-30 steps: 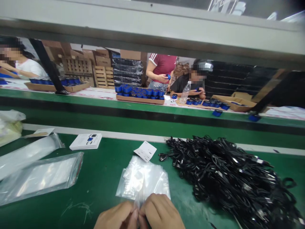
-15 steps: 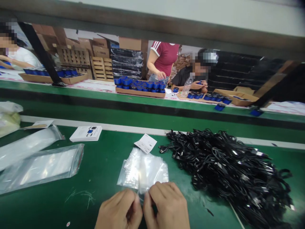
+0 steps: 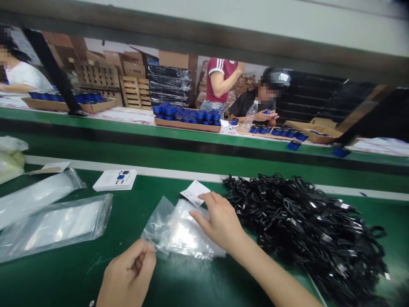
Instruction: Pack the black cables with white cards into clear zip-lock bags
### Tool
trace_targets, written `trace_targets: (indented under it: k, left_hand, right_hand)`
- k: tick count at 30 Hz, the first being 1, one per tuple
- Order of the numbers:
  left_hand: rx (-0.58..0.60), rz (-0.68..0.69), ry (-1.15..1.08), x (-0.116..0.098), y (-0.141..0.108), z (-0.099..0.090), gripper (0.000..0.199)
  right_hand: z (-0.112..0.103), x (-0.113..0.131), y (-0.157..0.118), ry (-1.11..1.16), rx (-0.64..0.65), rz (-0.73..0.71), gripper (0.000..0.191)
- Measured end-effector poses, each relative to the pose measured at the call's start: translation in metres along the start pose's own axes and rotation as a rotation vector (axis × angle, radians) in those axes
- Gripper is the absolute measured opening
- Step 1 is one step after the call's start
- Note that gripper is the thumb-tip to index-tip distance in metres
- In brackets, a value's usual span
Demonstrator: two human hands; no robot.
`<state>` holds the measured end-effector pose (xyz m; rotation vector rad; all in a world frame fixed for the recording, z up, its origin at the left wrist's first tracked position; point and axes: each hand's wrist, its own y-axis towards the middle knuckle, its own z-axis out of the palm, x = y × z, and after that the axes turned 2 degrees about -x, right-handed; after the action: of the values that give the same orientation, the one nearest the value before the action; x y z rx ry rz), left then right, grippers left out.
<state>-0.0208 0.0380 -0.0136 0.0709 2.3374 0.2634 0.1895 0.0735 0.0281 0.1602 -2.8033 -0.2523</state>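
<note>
My left hand (image 3: 129,270) is closed in a pinch on the lower edge of a clear plastic bag (image 3: 159,221), which lifts away to the left of a stack of similar clear bags (image 3: 193,238) on the green table. My right hand (image 3: 220,215) reaches over that stack with thumb and fingers apart. Its fingertips are at the right edge of a folded white paper sheet (image 3: 192,192); whether they touch it I cannot tell. To the right of this hand lies a large heap of black USB cables (image 3: 297,221).
A stack of printed white leaflets (image 3: 110,181) and long clear bag packs (image 3: 67,224) lie at the left. Across a green ledge stand a cardboard tray (image 3: 188,124) of blue-and-black items and a plastic bottle (image 3: 249,117). Several people are beyond. A beam (image 3: 204,25) runs overhead.
My hands have moved apart. The left went left, drawing one bag off the stack; the right opened and moved up and forward to the folded sheet. The standing person beyond has raised an arm.
</note>
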Motion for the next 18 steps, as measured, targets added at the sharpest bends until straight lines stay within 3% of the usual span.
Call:
trace_targets:
  k: [3,7,11,18]
  left_hand:
    - [0.075,-0.101,-0.102,0.003,-0.003,0.001,0.035]
    - [0.063,-0.22,-0.231,-0.002,-0.005,0.001,0.035]
    - [0.081,-0.35,-0.408,-0.012,-0.002,-0.003,0.036]
    - [0.106,-0.368,-0.567,-0.018,0.003,0.0,0.034]
  right_hand:
    - [0.011,-0.002,0.022,-0.069,0.054,0.007,0.048]
    - [0.019,-0.005,0.034,-0.12,0.14,0.046,0.018]
    - [0.013,-0.018,0.038,-0.092,0.134,0.137,0.018]
    - [0.009,-0.04,0.038,0.143,0.102,0.162,0.02]
